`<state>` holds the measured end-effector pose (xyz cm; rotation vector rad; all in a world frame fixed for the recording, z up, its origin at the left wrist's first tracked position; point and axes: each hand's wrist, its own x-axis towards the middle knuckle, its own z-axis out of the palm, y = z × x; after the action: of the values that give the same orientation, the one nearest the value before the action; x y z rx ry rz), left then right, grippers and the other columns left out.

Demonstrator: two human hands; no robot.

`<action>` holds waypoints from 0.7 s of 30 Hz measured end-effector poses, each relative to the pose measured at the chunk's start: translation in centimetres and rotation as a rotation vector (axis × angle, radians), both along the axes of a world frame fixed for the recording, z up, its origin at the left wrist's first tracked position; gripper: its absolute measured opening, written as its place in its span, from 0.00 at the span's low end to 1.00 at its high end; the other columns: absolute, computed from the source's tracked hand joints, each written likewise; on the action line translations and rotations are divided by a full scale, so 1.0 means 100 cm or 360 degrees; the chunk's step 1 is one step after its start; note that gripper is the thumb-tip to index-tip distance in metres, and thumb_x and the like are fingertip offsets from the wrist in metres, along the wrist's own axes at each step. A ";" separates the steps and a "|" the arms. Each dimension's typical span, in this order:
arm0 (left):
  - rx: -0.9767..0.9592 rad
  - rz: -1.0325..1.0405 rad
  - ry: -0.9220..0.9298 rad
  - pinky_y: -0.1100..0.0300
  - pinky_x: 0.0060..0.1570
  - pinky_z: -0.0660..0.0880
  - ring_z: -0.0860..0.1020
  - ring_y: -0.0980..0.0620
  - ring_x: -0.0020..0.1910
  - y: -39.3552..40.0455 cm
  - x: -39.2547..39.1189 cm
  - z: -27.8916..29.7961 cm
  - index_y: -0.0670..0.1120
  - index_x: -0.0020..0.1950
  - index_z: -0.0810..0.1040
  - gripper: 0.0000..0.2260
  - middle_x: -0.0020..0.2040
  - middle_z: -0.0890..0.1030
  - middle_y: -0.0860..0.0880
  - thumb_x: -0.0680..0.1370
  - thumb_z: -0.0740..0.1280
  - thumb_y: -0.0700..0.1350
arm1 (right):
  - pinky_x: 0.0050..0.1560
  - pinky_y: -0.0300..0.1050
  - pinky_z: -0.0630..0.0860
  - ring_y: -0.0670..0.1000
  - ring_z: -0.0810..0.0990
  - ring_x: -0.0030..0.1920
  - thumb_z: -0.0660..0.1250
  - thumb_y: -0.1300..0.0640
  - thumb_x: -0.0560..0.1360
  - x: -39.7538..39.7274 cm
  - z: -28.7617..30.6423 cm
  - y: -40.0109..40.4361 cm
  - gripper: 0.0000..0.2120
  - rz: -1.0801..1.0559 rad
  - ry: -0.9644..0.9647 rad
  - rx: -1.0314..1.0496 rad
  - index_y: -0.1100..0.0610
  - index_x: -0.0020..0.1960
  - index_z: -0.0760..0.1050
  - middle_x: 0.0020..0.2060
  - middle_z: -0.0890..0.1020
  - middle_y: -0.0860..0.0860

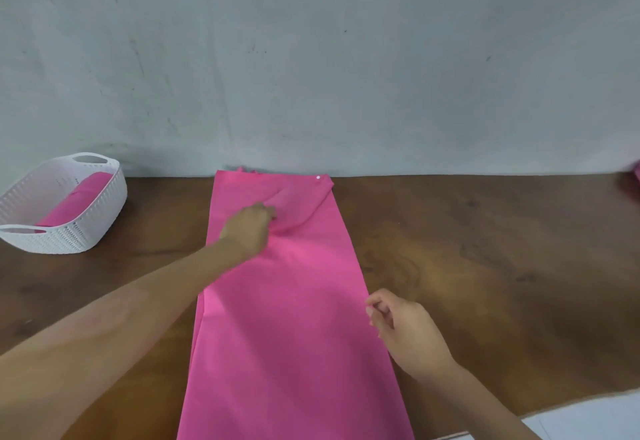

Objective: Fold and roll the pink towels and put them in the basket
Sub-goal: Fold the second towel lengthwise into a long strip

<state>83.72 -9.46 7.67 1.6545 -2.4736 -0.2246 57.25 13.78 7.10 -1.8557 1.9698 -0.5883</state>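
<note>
Cloth first: our long pink folded towel (291,301) runs lengthwise away from us on the brown wooden table (485,249). Our left hand (247,228) pinches its far wrinkle; our right hand (405,329), loosely curled, touches its near right edge.

Basket (86,228) left of towel (294,318), on table (485,266)

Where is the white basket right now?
The white woven plastic basket sits at the far left of the brown wooden table, against the grey wall, holding a rolled pink towel.
</note>
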 end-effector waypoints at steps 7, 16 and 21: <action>-0.0024 -0.0470 -0.0051 0.48 0.53 0.77 0.77 0.46 0.57 0.036 -0.015 -0.046 0.47 0.57 0.78 0.10 0.56 0.77 0.49 0.82 0.59 0.47 | 0.38 0.38 0.74 0.42 0.79 0.39 0.63 0.56 0.80 0.011 -0.004 -0.061 0.06 -0.0008 0.0036 -0.0031 0.46 0.52 0.76 0.38 0.79 0.40; 0.0399 0.0486 0.0799 0.51 0.46 0.74 0.77 0.42 0.46 -0.055 -0.003 -0.026 0.37 0.56 0.75 0.17 0.48 0.79 0.41 0.80 0.67 0.51 | 0.51 0.39 0.77 0.41 0.80 0.47 0.63 0.58 0.81 0.042 -0.009 -0.112 0.07 0.0101 -0.0041 -0.0109 0.50 0.55 0.79 0.46 0.82 0.39; 0.1501 0.0840 0.1726 0.55 0.56 0.75 0.77 0.46 0.59 -0.086 -0.023 -0.014 0.41 0.66 0.75 0.20 0.63 0.78 0.45 0.78 0.72 0.48 | 0.50 0.36 0.77 0.39 0.79 0.47 0.63 0.58 0.81 0.039 -0.006 -0.136 0.08 0.0138 -0.0030 -0.0126 0.48 0.55 0.78 0.45 0.81 0.37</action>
<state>81.42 -18.05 6.22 1.6180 -1.0737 -1.8003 61.18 0.18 6.50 -1.9643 1.8686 -0.6644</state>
